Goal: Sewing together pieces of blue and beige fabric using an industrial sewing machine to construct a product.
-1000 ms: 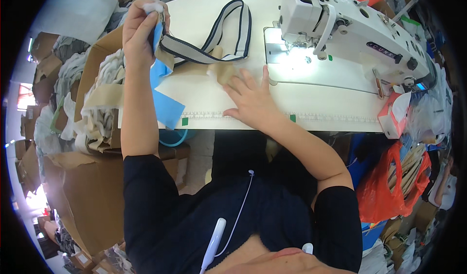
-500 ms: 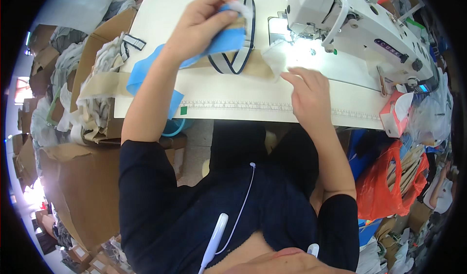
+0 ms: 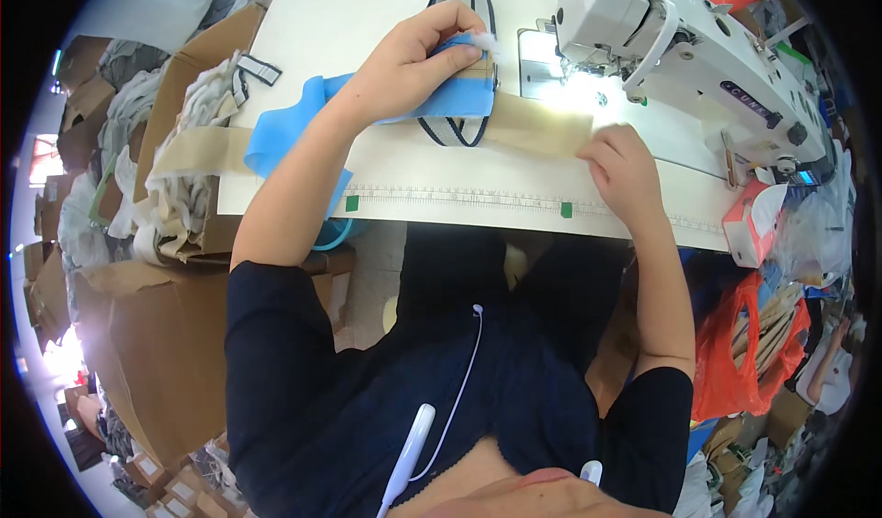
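My left hand (image 3: pixel 413 66) is closed on a blue fabric strip (image 3: pixel 459 101), fingers pinching its top edge where a white fluffy tuft sticks out. The strip's loose tail drapes left beneath my wrist and over the table's front edge. From under the blue strip a beige fabric strip (image 3: pixel 537 125) runs right. My right hand (image 3: pixel 627 173) pinches its right end, just in front of the lit needle area. A looped grey-white strap with dark edging (image 3: pixel 457 132) lies partly under the blue strip. The white sewing machine (image 3: pixel 689 49) stands beyond my right hand.
A printed ruler (image 3: pixel 459 198) runs along the white table's front. To the left stands a cardboard box (image 3: pixel 197 54) heaped with fabric strips, one beige band reaching the table. A pink-and-white box (image 3: pixel 755 219) is at the right corner; a red plastic bag (image 3: pixel 726 362) hangs below.
Both hands have shifted right. The left has come slightly down with the blue strip, now lying flatter over the strap. The beige strip's end has gone from crumpled near the needle to stretched out.
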Demonstrator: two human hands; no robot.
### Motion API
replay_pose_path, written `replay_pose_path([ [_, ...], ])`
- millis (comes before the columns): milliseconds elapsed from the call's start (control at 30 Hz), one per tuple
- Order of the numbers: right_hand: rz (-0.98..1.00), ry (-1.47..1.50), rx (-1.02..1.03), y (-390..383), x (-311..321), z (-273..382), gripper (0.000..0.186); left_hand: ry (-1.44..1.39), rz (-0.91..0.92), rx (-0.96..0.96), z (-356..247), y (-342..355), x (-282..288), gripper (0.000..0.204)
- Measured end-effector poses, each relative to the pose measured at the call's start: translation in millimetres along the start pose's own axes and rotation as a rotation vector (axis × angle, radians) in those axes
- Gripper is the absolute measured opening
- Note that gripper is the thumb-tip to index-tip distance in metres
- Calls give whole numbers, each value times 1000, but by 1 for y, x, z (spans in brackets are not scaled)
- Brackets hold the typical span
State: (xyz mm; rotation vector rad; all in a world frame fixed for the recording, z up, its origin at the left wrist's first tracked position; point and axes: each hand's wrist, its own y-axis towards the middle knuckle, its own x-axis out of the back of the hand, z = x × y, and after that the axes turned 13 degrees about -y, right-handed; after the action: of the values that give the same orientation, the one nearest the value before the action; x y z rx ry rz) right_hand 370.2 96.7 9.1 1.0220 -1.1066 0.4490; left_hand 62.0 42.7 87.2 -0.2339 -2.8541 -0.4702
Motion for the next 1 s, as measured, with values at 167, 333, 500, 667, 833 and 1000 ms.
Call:
replay_pose_path([
  [167,-77,11,-91,-32,-12,-15,20,1,-6,22,6,7,-12,12],
  [333,-201,402,-416,-7,4,25,25,98,24,80,3,8,-34,18],
  [500,-165,1102,-511,29,4,69,38,138,86,71,-8,12,-57,26],
  [667,-21,1220,-682,44,1,65,19,132,148,206,-13,12,-41,20],
  [833,-159,1287,-613,34,-12,59,16,172,289,367,-14,28,-30,25],
  [1000,-95,1314,-643,29,-17,55,17,134,252,381,-13,26,-35,23],
])
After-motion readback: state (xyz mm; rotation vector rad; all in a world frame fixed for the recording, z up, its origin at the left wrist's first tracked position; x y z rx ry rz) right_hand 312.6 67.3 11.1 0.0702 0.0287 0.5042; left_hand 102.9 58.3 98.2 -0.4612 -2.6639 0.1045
